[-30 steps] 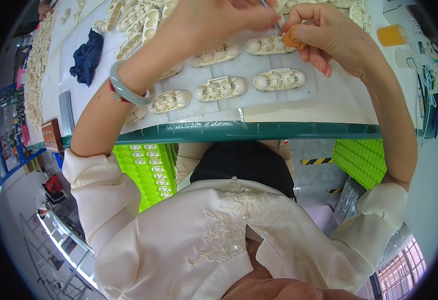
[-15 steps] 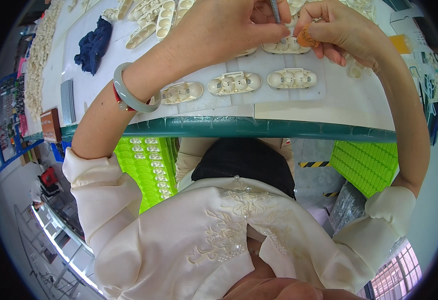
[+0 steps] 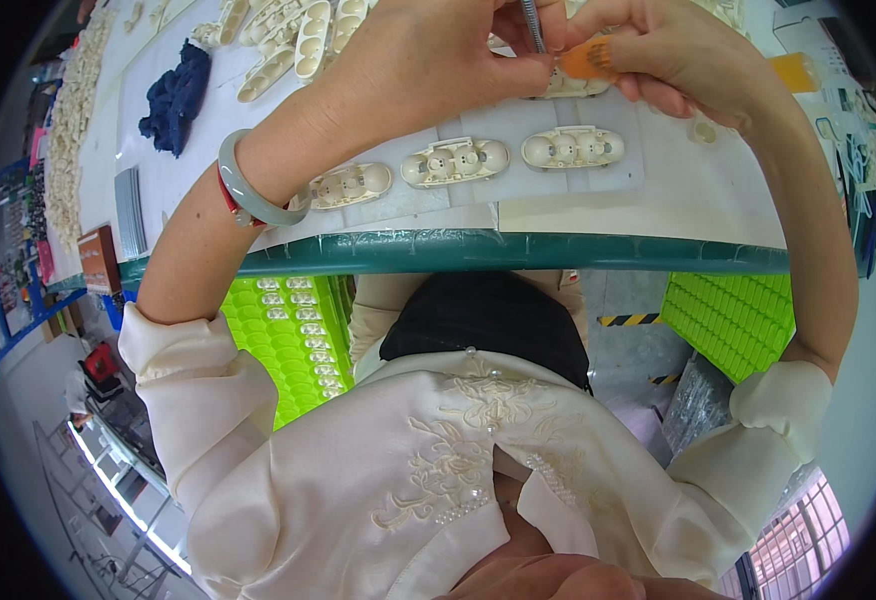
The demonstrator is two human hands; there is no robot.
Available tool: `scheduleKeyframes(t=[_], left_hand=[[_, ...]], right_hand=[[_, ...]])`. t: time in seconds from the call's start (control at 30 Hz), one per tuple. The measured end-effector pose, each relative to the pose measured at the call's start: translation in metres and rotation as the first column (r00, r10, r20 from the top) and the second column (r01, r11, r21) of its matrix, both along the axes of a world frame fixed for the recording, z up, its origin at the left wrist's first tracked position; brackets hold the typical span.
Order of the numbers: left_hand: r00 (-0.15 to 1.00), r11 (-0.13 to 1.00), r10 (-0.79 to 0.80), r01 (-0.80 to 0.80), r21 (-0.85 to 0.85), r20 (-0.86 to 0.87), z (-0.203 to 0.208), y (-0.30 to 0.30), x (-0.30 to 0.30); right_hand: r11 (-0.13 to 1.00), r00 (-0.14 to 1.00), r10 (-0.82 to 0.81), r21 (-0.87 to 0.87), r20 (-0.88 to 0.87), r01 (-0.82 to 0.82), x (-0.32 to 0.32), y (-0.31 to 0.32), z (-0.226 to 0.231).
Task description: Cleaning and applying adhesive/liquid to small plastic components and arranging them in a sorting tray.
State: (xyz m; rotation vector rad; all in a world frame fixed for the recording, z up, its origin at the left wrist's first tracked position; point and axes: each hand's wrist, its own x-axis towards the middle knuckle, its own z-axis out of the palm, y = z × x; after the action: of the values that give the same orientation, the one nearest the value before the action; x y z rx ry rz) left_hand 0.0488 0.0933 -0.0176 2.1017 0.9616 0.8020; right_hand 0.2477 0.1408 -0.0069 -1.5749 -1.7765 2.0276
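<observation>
Near the table's far side, my left hand (image 3: 478, 60) is closed, thumb and fingers pinching a thin ribbed metal tool (image 3: 532, 25) whose ends I cannot make out. Close beside it, my right hand (image 3: 658, 60) pinches a small orange piece with dark markings (image 3: 588, 60), slightly blurred. The orange piece reaches toward my left fingertips. Beneath both hands lies a cream oval case (image 3: 583, 88), mostly covered by them. Nearer to me sit three similar cases in a row: the left case (image 3: 353, 185), the middle case (image 3: 455, 162) and the right case (image 3: 573, 148), each with round cups.
More cream cases (image 3: 313, 40) lie piled at the back left, near a crumpled dark blue cloth (image 3: 178, 100). A grey ribbed block (image 3: 130, 210) rests at the left. An orange-yellow container (image 3: 796, 73) stands at the right. Green trays (image 3: 728, 315) are below the table's green edge (image 3: 518, 250).
The view has shifted slightly, so the table's things sit a little further left. My right hand has swung the orange piece leftward, closer to my left fingertips. Both hands keep their grips.
</observation>
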Motion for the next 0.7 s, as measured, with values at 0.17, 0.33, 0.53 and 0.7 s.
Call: scheduleKeyframes(t=[0.17,0.33,0.53,0.7], left_hand=[[1.000,0.994,-0.018,0.020,-0.106,0.013,-0.014,0.009,-0.005],[0.999,0.982,0.018,-0.008,-0.190,0.049,0.000,0.012,-0.009],[0.939,0.846,0.342,-0.321,-0.426,-0.029,0.028,-0.001,-0.026],[0.970,0.837,0.236,-0.233,-0.495,-0.057,0.021,-0.018,-0.041]], right_hand=[[0.996,0.999,0.036,-0.082,-0.024,-0.038,-0.003,0.002,0.004],[0.999,0.991,0.005,-0.048,0.134,0.002,-0.014,0.006,0.004],[0.999,0.973,0.049,-0.019,0.225,-0.046,-0.027,0.001,0.021],[0.997,0.976,0.064,0.027,0.208,-0.071,-0.024,0.004,0.011]])
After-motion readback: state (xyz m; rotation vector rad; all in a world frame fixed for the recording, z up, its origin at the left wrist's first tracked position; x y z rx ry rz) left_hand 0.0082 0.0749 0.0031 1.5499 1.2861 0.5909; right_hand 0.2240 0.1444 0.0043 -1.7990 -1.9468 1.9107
